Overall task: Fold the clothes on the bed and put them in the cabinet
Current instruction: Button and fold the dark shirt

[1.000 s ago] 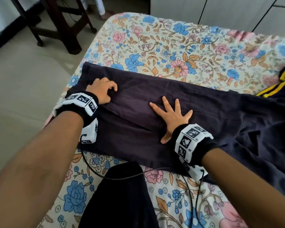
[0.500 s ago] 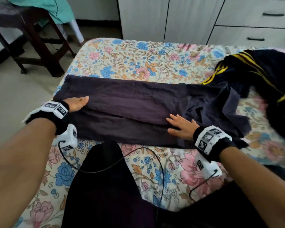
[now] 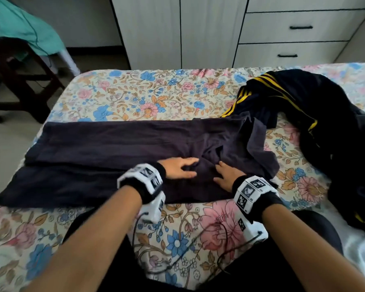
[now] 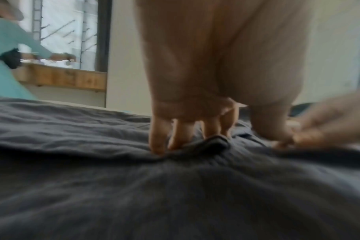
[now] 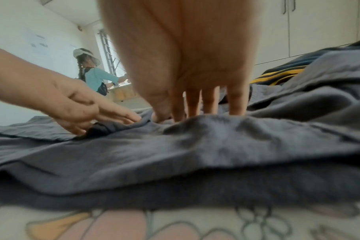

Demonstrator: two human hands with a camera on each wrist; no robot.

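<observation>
Now your left hand (image 3: 180,169) | fingers straight, flat on dark trousers (image 3: 105,157) | right hand (image 3: 227,175) | fingers spread, pressing same trousers | bed (image 3: 135,95).

Open flowered bed (image 3: 148,95) lies across the upper middle of the head view, between the dark trousers (image 3: 105,148) and the cabinet (image 3: 209,30); my hands could pass there. At the right, the heap of black clothes with yellow stripes (image 3: 303,106) blocks the way and touches the trousers' bunched end. Bare sheet also shows at lower left. A dark wooden stand (image 3: 19,81) crowds the floor at upper left.
</observation>
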